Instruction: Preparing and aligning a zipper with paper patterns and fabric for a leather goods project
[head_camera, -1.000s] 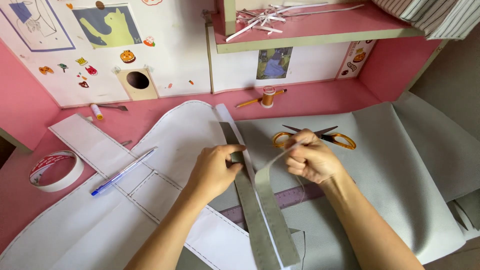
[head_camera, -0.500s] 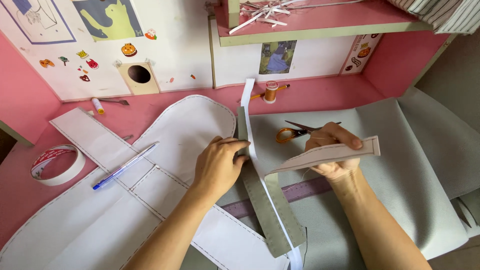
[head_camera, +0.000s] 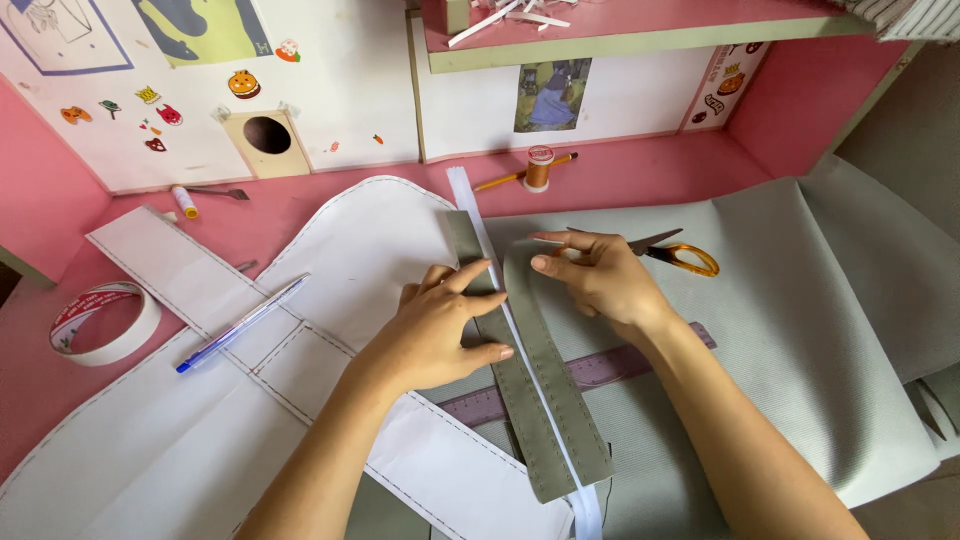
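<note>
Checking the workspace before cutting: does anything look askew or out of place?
Nothing is damaged or spilled. The scissors lie on the grey fabric behind the right hand, and the ruler is partly buried under the grey strip.
</note>
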